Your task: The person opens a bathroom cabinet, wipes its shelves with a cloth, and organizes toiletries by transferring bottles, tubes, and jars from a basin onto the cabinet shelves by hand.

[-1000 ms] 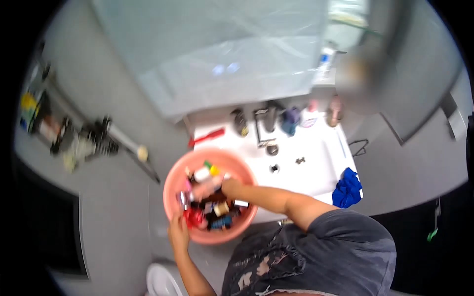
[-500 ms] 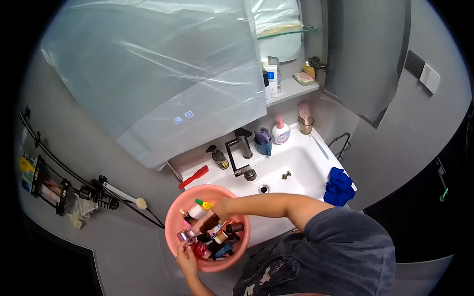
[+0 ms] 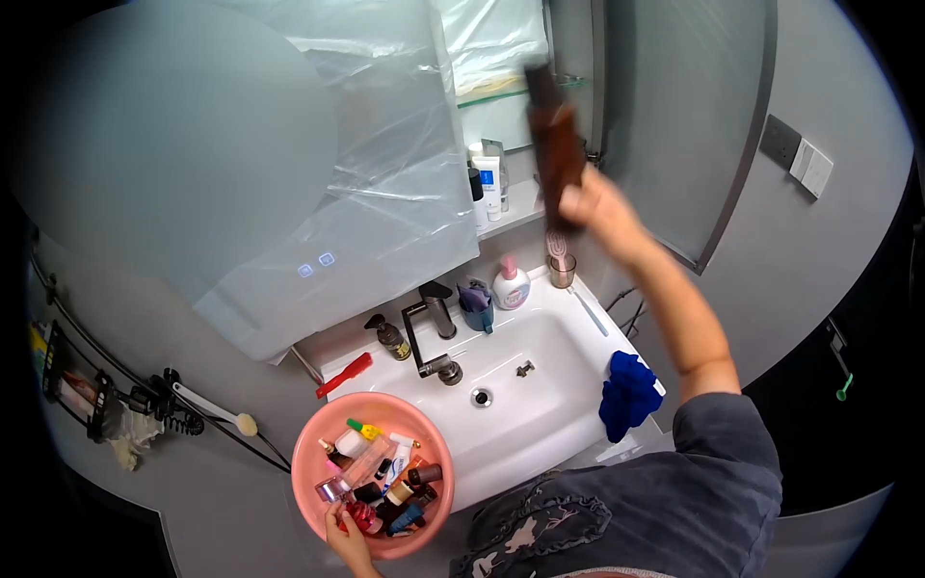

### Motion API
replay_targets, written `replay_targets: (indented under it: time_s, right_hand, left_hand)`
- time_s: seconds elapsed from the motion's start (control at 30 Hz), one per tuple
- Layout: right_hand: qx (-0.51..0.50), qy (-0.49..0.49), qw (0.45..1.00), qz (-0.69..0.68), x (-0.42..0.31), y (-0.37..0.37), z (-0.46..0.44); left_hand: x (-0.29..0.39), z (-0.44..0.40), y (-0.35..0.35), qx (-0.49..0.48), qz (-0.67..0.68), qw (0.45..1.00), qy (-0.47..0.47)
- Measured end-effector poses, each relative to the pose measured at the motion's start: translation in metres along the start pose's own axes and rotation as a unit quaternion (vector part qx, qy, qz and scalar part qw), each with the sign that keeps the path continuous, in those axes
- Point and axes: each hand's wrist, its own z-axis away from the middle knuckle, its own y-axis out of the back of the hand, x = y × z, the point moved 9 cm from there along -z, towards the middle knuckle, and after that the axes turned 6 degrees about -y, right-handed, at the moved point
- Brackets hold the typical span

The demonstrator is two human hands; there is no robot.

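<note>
A brown bottle (image 3: 557,154) is gripped in the curled right hand (image 3: 599,210), up by the cabinet shelf (image 3: 520,207). The pink basin (image 3: 306,453) at the sink's (image 3: 540,424) left corner is pinched at its rim by the left hand (image 3: 347,539).

Free room spans the sink (image 3: 549,414), the faucet (image 3: 438,314) jutting at back left.

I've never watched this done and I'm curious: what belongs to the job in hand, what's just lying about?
Likely in the job:
brown bottle in the right hand
pink basin of toiletries; left hand at its rim

Apparently just lying about:
red item
blue cloth
dark pump bottle
pink-topped bottle
</note>
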Motion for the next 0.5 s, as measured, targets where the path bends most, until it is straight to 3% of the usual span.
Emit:
replay_targets:
  time_s: [0.07,0.13,0.2,0.27,0.3,0.33,0.5]
  right_hand:
    - [0.088,0.031,0.996,-0.003,-0.037,0.047,-0.039]
    - [0.151,0.073,0.982,0.09,-0.051,0.094,-0.087]
    - [0.209,0.023,0.962,0.173,-0.061,0.11,-0.115]
    - [0.151,-0.04,0.968,0.199,-0.045,0.112,-0.153]
    - [0.191,-0.022,0.962,0.192,-0.04,0.112,-0.16]
    - [0.136,-0.017,0.978,0.156,-0.017,0.114,-0.191]
    - [0.058,-0.016,0.983,0.175,-0.001,0.054,-0.223]
  left_hand:
    - [0.009,-0.001,-0.009,-0.002,0.011,1.0,-0.016]
    - [0.026,-0.003,-0.018,-0.011,0.028,1.0,-0.007]
    - [0.046,-0.004,-0.024,-0.011,0.042,0.999,0.029]
    - [0.044,-0.003,-0.028,-0.012,0.053,0.996,0.064]
    - [0.039,-0.005,-0.029,-0.009,0.044,0.998,0.041]
    - [0.037,-0.006,-0.029,-0.007,0.033,0.999,0.018]
    - [0.054,-0.009,-0.016,0.033,-0.002,0.999,-0.029]
